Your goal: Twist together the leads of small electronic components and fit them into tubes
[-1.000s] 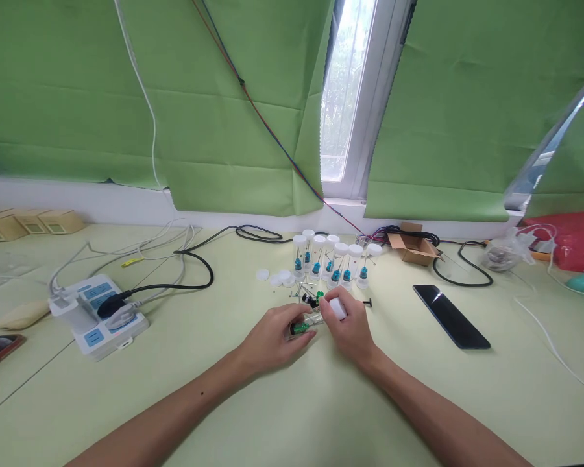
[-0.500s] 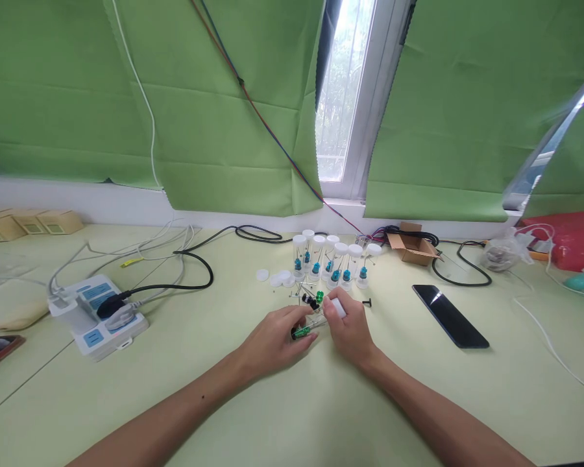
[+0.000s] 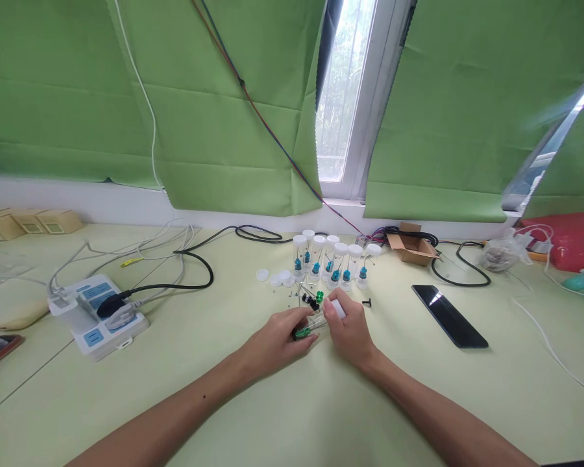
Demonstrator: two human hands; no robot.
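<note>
The left hand pinches a clear vial between the hands; the right hand grips a white cap. A slack grip could knock the vial into the black parts just beyond.

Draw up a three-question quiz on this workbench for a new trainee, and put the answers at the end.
1. True or false: the black phone lies to the right of the right hand.

2. Choose one. What colour are the pieces inside the upright capped tubes behind the hands?
a) red
b) yellow
c) blue

3. Fill the gap: the clear tube at the left hand has a ____ insert at its end.

Key: 1. True. 2. c) blue. 3. green.
</note>
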